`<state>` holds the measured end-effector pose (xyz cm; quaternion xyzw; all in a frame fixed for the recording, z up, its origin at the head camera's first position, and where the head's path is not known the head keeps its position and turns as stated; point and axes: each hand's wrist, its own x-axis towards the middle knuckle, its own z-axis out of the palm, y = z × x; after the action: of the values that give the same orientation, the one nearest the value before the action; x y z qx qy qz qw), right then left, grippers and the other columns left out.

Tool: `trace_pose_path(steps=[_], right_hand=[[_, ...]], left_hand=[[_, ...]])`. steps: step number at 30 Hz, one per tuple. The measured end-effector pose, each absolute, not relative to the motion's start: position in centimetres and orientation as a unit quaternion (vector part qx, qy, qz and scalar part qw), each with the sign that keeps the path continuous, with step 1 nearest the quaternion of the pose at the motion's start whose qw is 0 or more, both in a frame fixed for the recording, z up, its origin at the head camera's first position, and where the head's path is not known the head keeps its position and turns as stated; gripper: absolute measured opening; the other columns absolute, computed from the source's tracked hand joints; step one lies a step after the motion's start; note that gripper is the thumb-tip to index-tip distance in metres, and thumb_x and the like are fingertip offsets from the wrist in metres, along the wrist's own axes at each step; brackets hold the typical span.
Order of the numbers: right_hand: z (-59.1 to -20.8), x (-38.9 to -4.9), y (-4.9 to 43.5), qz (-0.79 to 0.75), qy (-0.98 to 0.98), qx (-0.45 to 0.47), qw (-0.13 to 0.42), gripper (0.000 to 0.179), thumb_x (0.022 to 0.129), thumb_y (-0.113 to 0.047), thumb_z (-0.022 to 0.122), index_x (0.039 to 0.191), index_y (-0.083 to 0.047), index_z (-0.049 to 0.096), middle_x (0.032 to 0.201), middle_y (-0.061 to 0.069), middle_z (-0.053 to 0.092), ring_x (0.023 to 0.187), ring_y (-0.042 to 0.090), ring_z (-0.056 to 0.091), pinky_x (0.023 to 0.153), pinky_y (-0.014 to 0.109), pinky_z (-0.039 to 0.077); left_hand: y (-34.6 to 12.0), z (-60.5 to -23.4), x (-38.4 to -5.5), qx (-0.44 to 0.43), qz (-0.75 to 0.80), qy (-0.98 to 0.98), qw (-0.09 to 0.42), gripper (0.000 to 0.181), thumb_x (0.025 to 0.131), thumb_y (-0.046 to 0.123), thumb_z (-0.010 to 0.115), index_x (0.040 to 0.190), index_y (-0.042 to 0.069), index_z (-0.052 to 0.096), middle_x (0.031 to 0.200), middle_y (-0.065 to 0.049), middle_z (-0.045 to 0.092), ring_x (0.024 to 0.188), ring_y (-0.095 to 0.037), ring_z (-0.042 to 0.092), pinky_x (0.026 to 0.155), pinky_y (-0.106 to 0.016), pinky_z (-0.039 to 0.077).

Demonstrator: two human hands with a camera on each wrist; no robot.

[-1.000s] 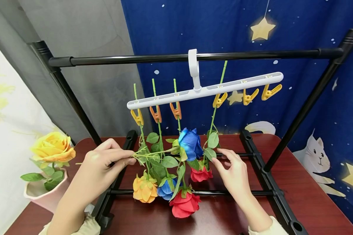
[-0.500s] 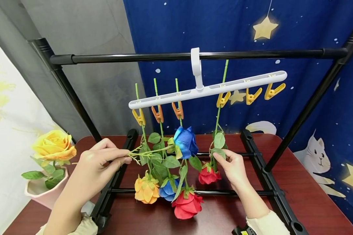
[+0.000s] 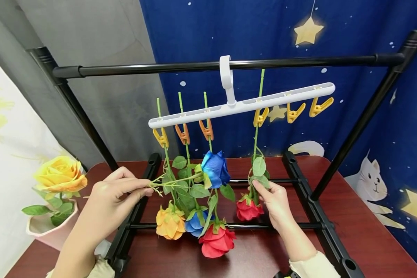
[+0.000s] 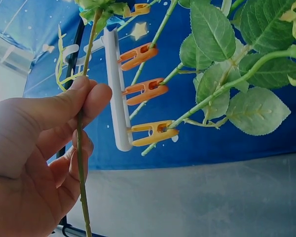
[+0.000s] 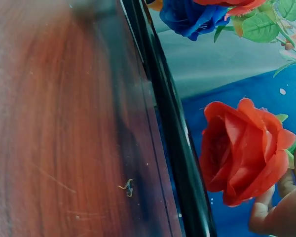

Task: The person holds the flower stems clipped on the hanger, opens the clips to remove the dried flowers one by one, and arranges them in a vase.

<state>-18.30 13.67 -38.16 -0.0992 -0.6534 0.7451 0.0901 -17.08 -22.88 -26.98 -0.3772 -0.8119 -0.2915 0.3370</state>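
My left hand (image 3: 116,199) pinches the thorny stem of a blue rose (image 3: 215,169) between thumb and fingers; the flower points right, in front of the hanging stems. In the left wrist view the stem (image 4: 81,148) runs down past the fingers. My right hand (image 3: 277,200) pinches the leafy part of a red rose (image 3: 250,209) that hangs head down from a yellow clip (image 3: 260,117). The right wrist view shows my fingertips just behind the red flower (image 5: 244,153). A white clip hanger (image 3: 194,114) hooks over the black bar (image 3: 153,68), tilted up to the right.
A yellow rose (image 3: 170,223), a second blue rose (image 3: 195,224) and another red rose (image 3: 217,241) hang from the left clips. Two yellow clips (image 3: 294,112) at right hold nothing. A pink pot (image 3: 52,233) with a yellow rose stands left, and black rack feet (image 3: 307,193) rest on the table.
My right hand has closed on the leaves of the hanging red rose and shifted that rose slightly to the right. The blue rose has moved a little left with my left hand.
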Motion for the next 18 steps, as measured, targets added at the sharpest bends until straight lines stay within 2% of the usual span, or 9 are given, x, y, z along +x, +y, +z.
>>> trace_pose_path(steps=[2, 3, 6, 8, 10, 13, 15, 18], right_hand=[[-38.3, -18.3, 13.5, 0.742, -0.658, -0.103, 0.075, 0.018, 0.095, -0.024, 0.068, 0.099, -0.007, 0.075, 0.078, -0.005, 0.075, 0.075, 0.005, 0.068, 0.069, 0.021, 0.054], [-38.4, -18.3, 13.4, 0.741, -0.66, -0.103, 0.069, 0.024, 0.096, -0.025, 0.067, 0.103, -0.002, 0.073, 0.078, -0.004, 0.075, 0.075, 0.006, 0.069, 0.07, 0.021, 0.055], [-38.7, -18.3, 13.1, 0.731, -0.671, -0.102, 0.07, 0.033, 0.096, -0.024, 0.067, 0.108, 0.007, 0.069, 0.077, -0.003, 0.074, 0.076, 0.007, 0.069, 0.072, 0.023, 0.056], [-38.8, -18.3, 12.9, 0.724, -0.679, -0.096, 0.081, 0.031, 0.095, -0.021, 0.068, 0.108, 0.008, 0.069, 0.076, -0.005, 0.073, 0.075, 0.006, 0.068, 0.071, 0.023, 0.057], [-39.0, -18.3, 12.8, 0.716, -0.686, -0.089, 0.094, 0.025, 0.093, -0.017, 0.07, 0.105, 0.006, 0.071, 0.075, -0.007, 0.072, 0.073, 0.005, 0.066, 0.069, 0.022, 0.056], [-39.0, -18.3, 12.6, 0.712, -0.69, -0.076, 0.107, 0.02, 0.092, -0.013, 0.071, 0.103, 0.003, 0.072, 0.073, -0.011, 0.068, 0.071, 0.005, 0.061, 0.066, 0.021, 0.054], [-39.1, -18.3, 12.5, 0.712, -0.69, -0.071, 0.11, 0.021, 0.092, -0.013, 0.071, 0.104, 0.004, 0.072, 0.073, -0.011, 0.068, 0.072, 0.005, 0.059, 0.066, 0.021, 0.053], [-39.1, -18.3, 12.4, 0.712, -0.69, -0.065, 0.111, 0.025, 0.092, -0.013, 0.071, 0.107, 0.008, 0.071, 0.076, -0.012, 0.069, 0.077, 0.005, 0.06, 0.069, 0.021, 0.054]], left_hand=[[-22.9, -27.0, -17.1, -0.382, -0.297, -0.806, 0.341, 0.028, 0.092, 0.04, 0.063, 0.087, 0.018, 0.078, 0.077, 0.009, 0.059, 0.062, 0.005, 0.043, 0.053, -0.01, 0.034], [-23.0, -27.0, -17.1, -0.383, -0.299, -0.804, 0.342, 0.028, 0.092, 0.04, 0.063, 0.088, 0.018, 0.078, 0.077, 0.009, 0.059, 0.062, 0.005, 0.043, 0.053, -0.01, 0.034], [-23.2, -27.0, -16.9, -0.377, -0.297, -0.809, 0.34, 0.007, 0.087, 0.023, 0.075, 0.089, 0.017, 0.078, 0.078, 0.01, 0.059, 0.062, 0.007, 0.043, 0.053, -0.01, 0.035], [-23.6, -26.9, -16.7, -0.367, -0.295, -0.815, 0.337, 0.01, 0.081, 0.013, 0.08, 0.09, 0.017, 0.079, 0.078, 0.01, 0.059, 0.063, 0.008, 0.043, 0.053, -0.01, 0.035], [-24.0, -26.8, -16.5, -0.357, -0.294, -0.817, 0.344, 0.007, 0.084, 0.019, 0.078, 0.089, 0.016, 0.079, 0.078, 0.01, 0.059, 0.064, 0.009, 0.043, 0.054, -0.009, 0.036], [-24.7, -26.4, -16.3, -0.346, -0.3, -0.807, 0.374, 0.03, 0.09, 0.04, 0.068, 0.087, 0.012, 0.079, 0.074, 0.008, 0.059, 0.064, 0.01, 0.042, 0.053, -0.01, 0.035], [-25.1, -26.0, -16.2, -0.334, -0.303, -0.796, 0.403, 0.045, 0.091, 0.05, 0.061, 0.084, 0.009, 0.079, 0.073, 0.007, 0.059, 0.064, 0.009, 0.042, 0.053, -0.01, 0.034], [-25.7, -25.5, -15.9, -0.305, -0.316, -0.787, 0.434, 0.051, 0.089, 0.051, 0.064, 0.081, 0.003, 0.078, 0.076, 0.016, 0.058, 0.067, 0.009, 0.042, 0.055, -0.007, 0.031]])
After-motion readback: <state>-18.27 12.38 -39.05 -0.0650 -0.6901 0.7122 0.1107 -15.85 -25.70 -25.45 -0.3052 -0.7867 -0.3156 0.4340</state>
